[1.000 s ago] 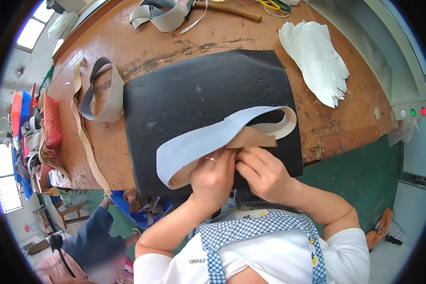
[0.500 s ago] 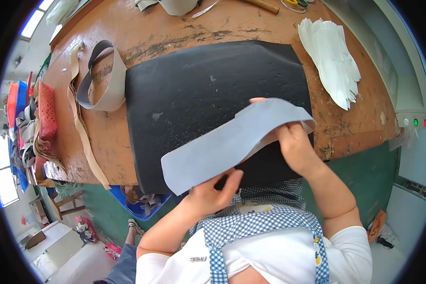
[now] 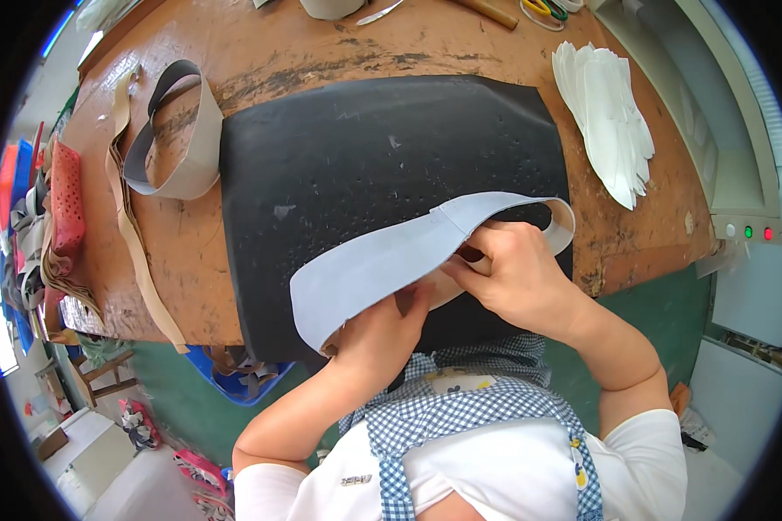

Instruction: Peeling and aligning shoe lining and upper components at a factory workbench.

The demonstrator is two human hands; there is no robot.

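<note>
A wide pale blue-grey band (image 3: 382,253), joined into a loop with a seam across it, is held just over a black mat (image 3: 356,174). My left hand (image 3: 381,334) grips its near lower edge, the fingers reaching inside the loop and partly hidden. My right hand (image 3: 517,269) is closed on the band's edge near the seam, thumb and fingers pinching it. The band's lighter beige inner face shows at its right end.
Left of the mat are a similar grey loop (image 3: 202,148) and long tan strips (image 3: 135,230). White leaf-shaped pieces (image 3: 606,122) are stacked at the right. Scissors (image 3: 543,10) and a wooden handle (image 3: 488,12) lie far back. A blue bin (image 3: 243,386) stands below the table's front edge.
My right hand has moved left along the band to near the seam. My left hand has shifted slightly right and up, its fingers now inside the loop, which has opened wider.
</note>
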